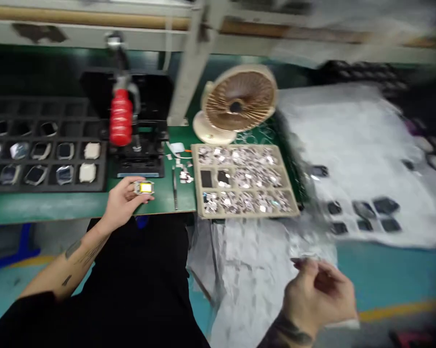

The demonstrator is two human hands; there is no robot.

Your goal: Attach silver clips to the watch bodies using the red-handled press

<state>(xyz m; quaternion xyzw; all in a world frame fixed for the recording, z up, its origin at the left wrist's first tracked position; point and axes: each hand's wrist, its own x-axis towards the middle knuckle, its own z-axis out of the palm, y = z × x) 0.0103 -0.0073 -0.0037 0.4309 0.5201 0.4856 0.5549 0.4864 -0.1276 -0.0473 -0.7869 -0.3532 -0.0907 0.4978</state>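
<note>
Near the front edge of the green bench, my left hand grips a small watch case with a yellow and white inside. Off to the right, over the plastic sheeting, my right hand has its thumb and fingers pinched on a small dark piece, blurred by motion. Tweezers lie on the bench beside small loose pieces. A beige compartment tray holds many shiny small parts.
Behind my left hand stands a black press with a red handle. A black tray of watch cases is at the left. A beige fan stands behind the parts tray. White sheeting with dark pieces lies at the right.
</note>
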